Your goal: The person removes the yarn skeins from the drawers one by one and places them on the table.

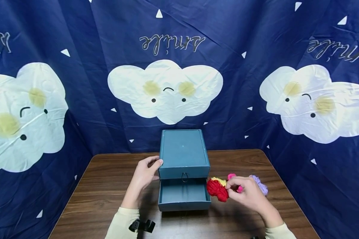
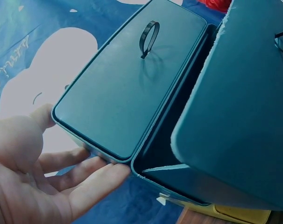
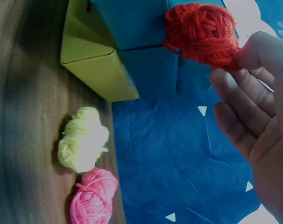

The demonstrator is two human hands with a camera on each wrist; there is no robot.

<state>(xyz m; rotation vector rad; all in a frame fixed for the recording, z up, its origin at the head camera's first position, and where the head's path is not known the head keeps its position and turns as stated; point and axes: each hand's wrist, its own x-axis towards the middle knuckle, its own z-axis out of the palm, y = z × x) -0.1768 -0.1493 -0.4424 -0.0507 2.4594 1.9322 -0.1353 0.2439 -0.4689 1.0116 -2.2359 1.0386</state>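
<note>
A teal drawer cabinet (image 1: 183,147) stands on the table, with its upper drawer (image 2: 127,84) closed and a lower teal drawer (image 1: 183,206) pulled out. The inside of that drawer shows bare in the head view. My left hand (image 1: 146,171) rests against the cabinet's left side, thumb at the top front corner, the other fingers spread along the side. Beside the drawer's right edge, my right hand (image 1: 246,192) pinches a red ball of yarn (image 3: 202,35) between thumb and fingertips, raised above the tabletop in the right wrist view.
On the table right of the cabinet lie a yellow yarn ball (image 3: 83,140), a pink yarn ball (image 3: 95,198) and a lilac yarn ball (image 1: 259,185). A yellow drawer (image 3: 97,63) sits low in the cabinet. Black loop pulls (image 2: 148,39) hang from the drawer fronts.
</note>
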